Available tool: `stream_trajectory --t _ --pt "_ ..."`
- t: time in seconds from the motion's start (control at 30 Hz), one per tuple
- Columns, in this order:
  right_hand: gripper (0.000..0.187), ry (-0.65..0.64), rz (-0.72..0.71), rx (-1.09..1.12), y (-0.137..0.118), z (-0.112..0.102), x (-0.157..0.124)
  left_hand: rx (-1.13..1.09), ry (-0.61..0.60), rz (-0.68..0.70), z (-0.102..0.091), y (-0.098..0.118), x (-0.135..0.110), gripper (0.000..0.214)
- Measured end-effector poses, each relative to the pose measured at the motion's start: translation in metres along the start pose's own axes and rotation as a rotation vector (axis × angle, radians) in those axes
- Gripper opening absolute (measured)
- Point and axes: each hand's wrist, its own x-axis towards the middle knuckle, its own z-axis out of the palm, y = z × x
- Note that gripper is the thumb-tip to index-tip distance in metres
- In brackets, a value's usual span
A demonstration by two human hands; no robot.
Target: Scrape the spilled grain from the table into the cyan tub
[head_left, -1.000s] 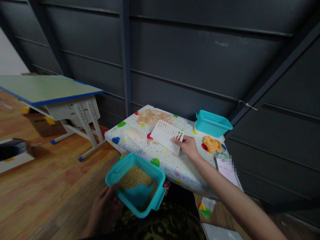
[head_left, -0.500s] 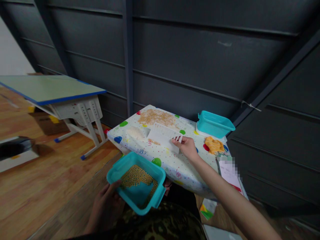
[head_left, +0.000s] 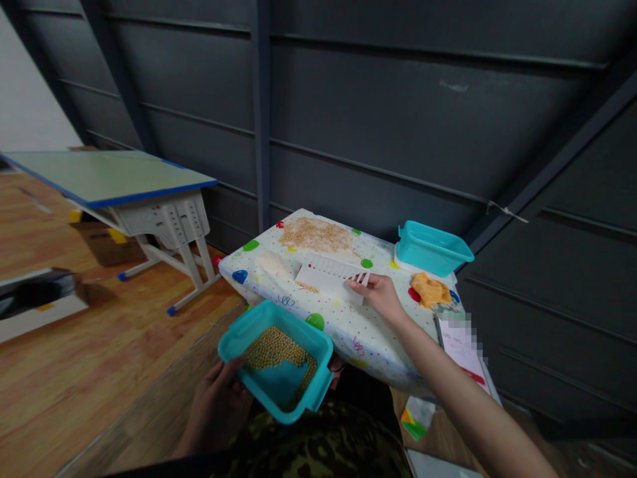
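My left hand (head_left: 219, 405) grips the near left rim of a teal plastic tub (head_left: 233, 342) partly filled with small yellow beans, held below the table's near edge over my lap. My right hand (head_left: 381, 294) pinches the right end of a white slotted scraper (head_left: 328, 277), which rests low on a small table (head_left: 348, 332) covered with a white, colour-dotted cloth. A few beans (head_left: 308, 287) lie at the scraper's near edge. A spread of tan grain and beans (head_left: 314, 234) lies beyond it, and a small white pile (head_left: 271, 263) sits to its left.
A second teal tub (head_left: 432, 247) stands at the table's back right on a white lid, an orange cloth (head_left: 430, 289) in front of it. A clipboard with paper (head_left: 460, 345) lies at the right edge. A green-topped desk (head_left: 107, 176) stands left; a dark panelled wall runs behind.
My right hand has tipped the scraper down from a raised tilt until it rests flat on the table, near a few beans. The tub in my left hand has shifted slightly.
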Motion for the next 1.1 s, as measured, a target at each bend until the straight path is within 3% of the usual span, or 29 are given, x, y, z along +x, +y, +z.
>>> stream_trajectory --t 0.33,0.53,0.8,1.0,1.1 --pt "0.05 0.073 -0.001 -0.004 -0.006 0.003 -0.033 -0.008 0.046 -0.024 0.008 0.002 -0.004 0.02" --pt "0.05 0.187 0.021 -0.071 -0.008 -0.008 -0.057 -0.005 0.029 0.089 0.016 -0.001 -0.012 0.022" --pt "0.048 0.226 0.049 -0.12 -0.009 -0.012 -0.096 0.023 0.037 0.077 0.016 -0.005 -0.008 0.019" --pt "0.045 0.257 0.064 -0.126 -0.01 -0.01 -0.106 0.004 0.046 0.091 0.017 -0.006 -0.01 0.014" --pt "0.042 0.26 0.053 -0.129 -0.011 -0.009 -0.109 0.018 0.031 0.102 0.019 -0.005 -0.012 0.026"
